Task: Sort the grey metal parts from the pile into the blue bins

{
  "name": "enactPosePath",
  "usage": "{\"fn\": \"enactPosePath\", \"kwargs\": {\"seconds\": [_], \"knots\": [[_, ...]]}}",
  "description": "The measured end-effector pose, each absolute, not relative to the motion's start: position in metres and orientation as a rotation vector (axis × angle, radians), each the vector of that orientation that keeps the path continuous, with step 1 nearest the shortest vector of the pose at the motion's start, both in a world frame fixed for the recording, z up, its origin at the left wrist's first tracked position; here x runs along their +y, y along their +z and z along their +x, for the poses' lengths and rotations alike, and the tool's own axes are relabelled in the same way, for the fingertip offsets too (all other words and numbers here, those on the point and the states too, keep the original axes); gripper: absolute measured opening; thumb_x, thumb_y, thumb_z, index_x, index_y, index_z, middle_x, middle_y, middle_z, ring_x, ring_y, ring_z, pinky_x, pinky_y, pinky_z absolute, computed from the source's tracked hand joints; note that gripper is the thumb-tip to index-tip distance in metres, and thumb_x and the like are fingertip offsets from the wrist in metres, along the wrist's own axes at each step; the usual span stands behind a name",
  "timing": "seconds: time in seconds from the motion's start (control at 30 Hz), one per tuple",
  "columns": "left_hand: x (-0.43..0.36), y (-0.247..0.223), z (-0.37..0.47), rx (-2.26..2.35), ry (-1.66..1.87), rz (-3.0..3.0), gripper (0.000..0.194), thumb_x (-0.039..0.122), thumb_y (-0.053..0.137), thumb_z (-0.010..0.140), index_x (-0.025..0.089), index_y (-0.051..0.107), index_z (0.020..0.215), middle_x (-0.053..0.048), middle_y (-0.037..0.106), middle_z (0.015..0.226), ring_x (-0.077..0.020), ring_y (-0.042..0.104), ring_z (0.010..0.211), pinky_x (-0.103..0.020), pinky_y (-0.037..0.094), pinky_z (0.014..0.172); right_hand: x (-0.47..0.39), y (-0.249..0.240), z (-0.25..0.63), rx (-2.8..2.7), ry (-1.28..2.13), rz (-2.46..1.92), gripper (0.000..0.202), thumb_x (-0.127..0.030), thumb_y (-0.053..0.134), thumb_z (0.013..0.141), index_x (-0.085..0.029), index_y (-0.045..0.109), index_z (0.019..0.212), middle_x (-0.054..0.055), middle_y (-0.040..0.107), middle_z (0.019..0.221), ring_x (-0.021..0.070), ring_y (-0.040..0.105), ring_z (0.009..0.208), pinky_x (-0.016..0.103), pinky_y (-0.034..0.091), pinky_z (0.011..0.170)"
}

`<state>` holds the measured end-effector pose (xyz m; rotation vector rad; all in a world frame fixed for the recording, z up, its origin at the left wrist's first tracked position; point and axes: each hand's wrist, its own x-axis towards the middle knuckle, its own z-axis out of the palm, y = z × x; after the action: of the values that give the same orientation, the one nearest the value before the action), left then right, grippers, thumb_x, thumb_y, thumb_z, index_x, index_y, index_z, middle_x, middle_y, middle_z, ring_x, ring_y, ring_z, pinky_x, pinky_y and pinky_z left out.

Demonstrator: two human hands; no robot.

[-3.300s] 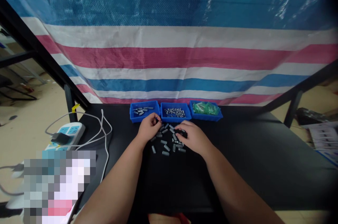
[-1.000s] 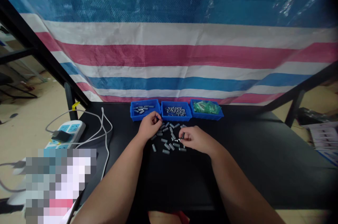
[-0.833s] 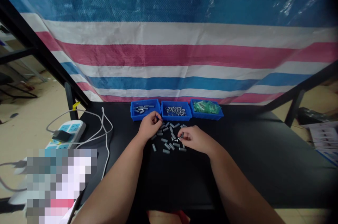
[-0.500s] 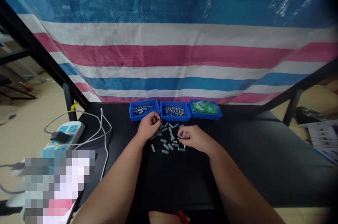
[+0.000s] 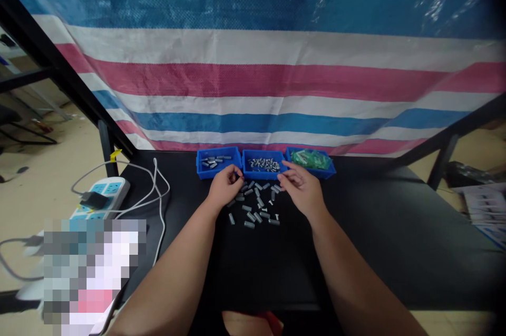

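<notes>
Several grey metal cylinders (image 5: 249, 224) and a few small screws (image 5: 277, 217) lie scattered on the black table. My left hand (image 5: 226, 186) is closed just in front of the left blue bin (image 5: 200, 173); whatever its fingertips pinch is too small to make out. My right hand (image 5: 302, 188) is open, its fingers apart, over the right side of the scattered parts and near the middle blue bin (image 5: 263, 174). That bin holds many small screws. The left bin has several cylinders inside. Green plastic packets (image 5: 314, 159) fill the right bin, partly behind my right hand.
A white power strip (image 5: 114, 188) with a black plug and white cables (image 5: 160, 220) lies at the left of the black table (image 5: 387, 241). A blurred-out object (image 5: 106, 267) is at the lower left. Behind the bins hangs a striped sheet (image 5: 245, 80).
My right hand has moved up and right, away from the loose parts, and its fingers have opened. My left hand stays closed in nearly the same place. The view has shifted slightly.
</notes>
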<state>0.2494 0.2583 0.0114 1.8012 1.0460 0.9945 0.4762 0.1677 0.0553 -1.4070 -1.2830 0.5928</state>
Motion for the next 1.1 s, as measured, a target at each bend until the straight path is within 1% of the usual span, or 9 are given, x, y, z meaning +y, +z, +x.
{"fn": "enactPosePath", "kwargs": {"seconds": [0.17,0.23,0.33,0.47,0.63,0.73,0.9,1.0,1.1], "knots": [[0.258,0.012,0.249,1.044,0.992,1.8,0.008,0.026,0.063,0.081,0.02,0.061,0.086,0.008,0.04,0.056,-0.0097,0.038,0.052,-0.022,0.029,0.054,0.16,0.06,0.487,-1.646,0.662,-1.627,0.027,-0.045,0.064,0.088,-0.02,0.07,0.094,-0.002,0.06,0.059,0.0129,0.054,0.052,0.025,0.043,0.053],[0.259,0.012,0.249,1.048,0.994,1.807,0.008,0.026,0.063,0.081,0.02,0.061,0.086,0.008,0.039,0.056,-0.0099,0.038,0.052,-0.022,0.029,0.054,0.156,0.061,0.487,-1.796,0.793,-1.647,0.021,-0.041,0.066,0.087,-0.02,0.069,0.088,-0.003,0.06,0.058,0.0121,0.053,0.051,0.024,0.039,0.052],[0.259,0.011,0.249,1.058,0.999,1.82,0.008,0.026,0.063,0.081,0.021,0.061,0.086,0.008,0.039,0.057,-0.0101,0.038,0.053,-0.022,0.028,0.055,0.154,0.061,0.484,-1.938,0.938,-1.639,0.016,-0.034,0.069,0.083,-0.02,0.07,0.092,-0.003,0.064,0.062,0.0119,0.056,0.054,0.024,0.039,0.055],[0.259,0.012,0.249,1.058,0.987,1.816,0.009,0.027,0.064,0.081,0.02,0.061,0.087,0.008,0.039,0.057,-0.0103,0.037,0.053,-0.022,0.029,0.055,0.155,0.057,0.477,-2.02,0.878,-1.682,0.011,-0.023,0.065,0.081,-0.021,0.072,0.089,-0.002,0.066,0.063,0.0119,0.057,0.056,0.024,0.039,0.059],[0.259,0.012,0.249,1.064,0.985,1.817,0.01,0.028,0.064,0.081,0.021,0.061,0.086,0.008,0.038,0.057,-0.0104,0.037,0.053,-0.022,0.029,0.055,0.154,0.057,0.472,-2.009,0.86,-1.618,0.004,-0.019,0.063,0.079,-0.021,0.064,0.076,-0.004,0.061,0.057,0.0112,0.053,0.052,0.024,0.039,0.057],[0.259,0.012,0.25,1.054,0.983,1.8,0.01,0.028,0.064,0.081,0.021,0.06,0.087,0.008,0.038,0.058,-0.0102,0.037,0.053,-0.022,0.029,0.055,0.154,0.059,0.471,-1.757,0.749,-1.532,0.005,-0.026,0.064,0.083,-0.022,0.062,0.08,-0.003,0.059,0.06,0.0122,0.055,0.053,0.024,0.041,0.054],[0.258,0.013,0.25,1.042,0.974,1.797,0.01,0.028,0.063,0.081,0.02,0.059,0.086,0.008,0.038,0.058,-0.0101,0.037,0.053,-0.023,0.029,0.055,0.16,0.059,0.464,-1.178,0.43,-1.344,0.023,-0.043,0.067,0.088,-0.021,0.063,0.093,0.001,0.064,0.069,0.0157,0.063,0.057,0.029,0.052,0.059],[0.258,0.014,0.249,1.042,0.982,1.8,0.009,0.027,0.063,0.081,0.02,0.059,0.086,0.008,0.038,0.058,-0.01,0.037,0.053,-0.022,0.029,0.055,0.166,0.055,0.463,-1.105,0.497,-1.339,0.041,-0.05,0.07,0.084,-0.02,0.064,0.111,0.005,0.071,0.083,0.0182,0.068,0.065,0.033,0.058,0.065],[0.258,0.014,0.249,1.052,0.989,1.811,0.009,0.027,0.063,0.08,0.02,0.06,0.085,0.009,0.038,0.057,-0.0099,0.036,0.053,-0.023,0.028,0.055,0.167,0.054,0.47,-1.228,0.573,-1.449,0.052,-0.051,0.068,0.085,-0.019,0.061,0.125,0.001,0.069,0.075,0.016,0.063,0.059,0.03,0.054,0.059]]}}
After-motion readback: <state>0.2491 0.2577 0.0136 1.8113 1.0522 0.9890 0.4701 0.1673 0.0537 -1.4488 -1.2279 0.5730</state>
